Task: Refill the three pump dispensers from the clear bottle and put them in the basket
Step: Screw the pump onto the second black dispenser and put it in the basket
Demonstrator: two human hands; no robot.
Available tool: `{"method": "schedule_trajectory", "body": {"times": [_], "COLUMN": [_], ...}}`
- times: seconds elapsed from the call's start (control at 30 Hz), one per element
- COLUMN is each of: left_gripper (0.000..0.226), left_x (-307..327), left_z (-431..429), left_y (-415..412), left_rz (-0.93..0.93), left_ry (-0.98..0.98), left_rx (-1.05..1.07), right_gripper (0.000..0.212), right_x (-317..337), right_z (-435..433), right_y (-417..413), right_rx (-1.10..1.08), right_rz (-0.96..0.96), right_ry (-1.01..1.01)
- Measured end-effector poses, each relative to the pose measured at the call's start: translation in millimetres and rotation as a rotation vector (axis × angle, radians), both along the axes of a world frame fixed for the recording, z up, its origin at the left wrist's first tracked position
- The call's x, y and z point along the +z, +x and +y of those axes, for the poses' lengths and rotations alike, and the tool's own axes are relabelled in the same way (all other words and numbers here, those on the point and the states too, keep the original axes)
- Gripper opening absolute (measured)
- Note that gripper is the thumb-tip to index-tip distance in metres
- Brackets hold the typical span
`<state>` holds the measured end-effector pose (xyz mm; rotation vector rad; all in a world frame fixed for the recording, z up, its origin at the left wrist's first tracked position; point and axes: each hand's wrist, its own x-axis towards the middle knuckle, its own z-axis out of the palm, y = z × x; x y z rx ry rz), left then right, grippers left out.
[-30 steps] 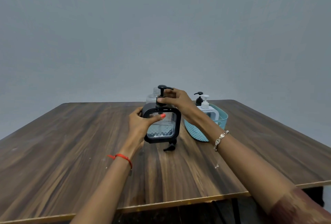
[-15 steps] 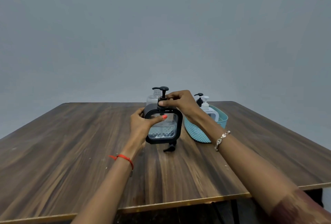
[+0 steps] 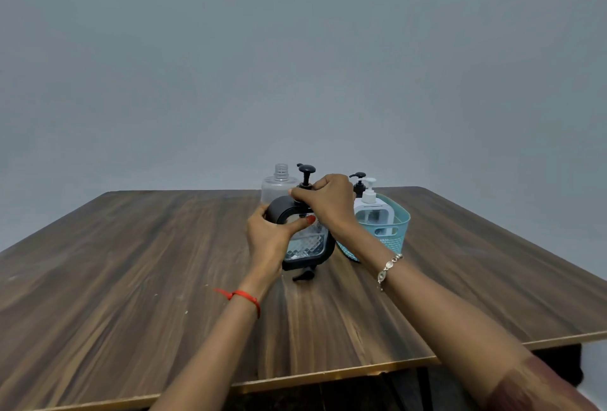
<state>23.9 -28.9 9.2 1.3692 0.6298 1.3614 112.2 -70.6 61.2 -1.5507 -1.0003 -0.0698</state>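
Table [image 3: 131,279]: wooden, all items near its far middle.
Basket [image 3: 400,230]: teal, right of centre, holding white dispenser [image 3: 372,213], black pump [image 3: 359,184] behind it.
Black dispenser [image 3: 305,246]: upright, just left of basket.
Clear bottle [image 3: 277,185]: uncapped, behind black dispenser.
Left hand [image 3: 267,236]: grips dispenser's side.
Right hand [image 3: 328,200]: pinches its pump collar.

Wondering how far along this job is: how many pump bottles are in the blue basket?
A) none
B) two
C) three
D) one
B: a white pump bottle and a black-topped one behind it stand in the basket; the third bottle is outside it, held by the left hand and right hand.
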Motion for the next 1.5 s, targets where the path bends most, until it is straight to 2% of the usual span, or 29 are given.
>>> {"method": "schedule_trajectory", "body": {"times": [0.1, 0.23, 0.3, 0.4, 0.47, 0.57, 0.73, 0.83, 0.93, 1.07, 1.17, 1.3, 1.37, 1.5], "left_gripper": [0.046, 0.046, 0.047, 0.044, 0.044, 0.046, 0.041, 0.038, 0.037, 0.041, 0.045, 0.050, 0.048, 0.043], "left_x": [-2, -5, -6, -7, -6, -6, -8, -8, -10, -14, -15, -16, -16, -15], "left_z": [-6, -4, -2, 4, 6, 7, 2, -1, -2, 1, 4, 8, 8, 5], "left_y": [8, 11, 10, 7, 4, 1, 5, 11, 16, 17, 16, 12, 10, 12], "left_rz": [0.005, 0.021, 0.023, -0.025, 0.003, 0.028, -0.026, -0.055, -0.055, -0.031, -0.015, -0.024, -0.021, -0.010], "left_ry": [-0.014, -0.033, -0.059, -0.131, -0.127, -0.126, -0.141, -0.166, -0.182, -0.178, -0.157, -0.165, -0.172, -0.181], "left_rx": [0.025, 0.003, -0.022, -0.091, -0.155, -0.244, -0.249, -0.229, -0.213, -0.201, -0.217, -0.232, -0.247, -0.248], "right_gripper": [0.048, 0.049, 0.047, 0.027, 0.022, 0.018, 0.028, 0.021, 0.026, 0.034, 0.035, 0.031, 0.027, 0.005], "right_x": [-2, -6, -5, 0, 2, 3, -4, -7, -12, -11, -7, -2, 1, -1], "right_z": [0, 1, -2, -10, -16, -20, -19, -19, -17, -18, -23, -29, -30, -32], "right_y": [-5, 5, 14, 28, 38, 44, 40, 29, 21, 21, 29, 43, 48, 44], "right_rx": [-0.182, -0.168, -0.057, 0.276, 0.485, 0.600, 0.478, 0.296, 0.137, 0.078, 0.205, 0.480, 0.488, 0.350], "right_rz": [-0.090, -0.117, -0.097, 0.074, 0.136, 0.151, 0.101, 0.001, -0.089, -0.132, -0.032, 0.329, 0.391, 0.362], "right_ry": [-0.049, -0.104, -0.139, -0.175, -0.224, -0.234, -0.182, -0.136, -0.086, -0.131, -0.206, -0.107, -0.040, 0.114]}}
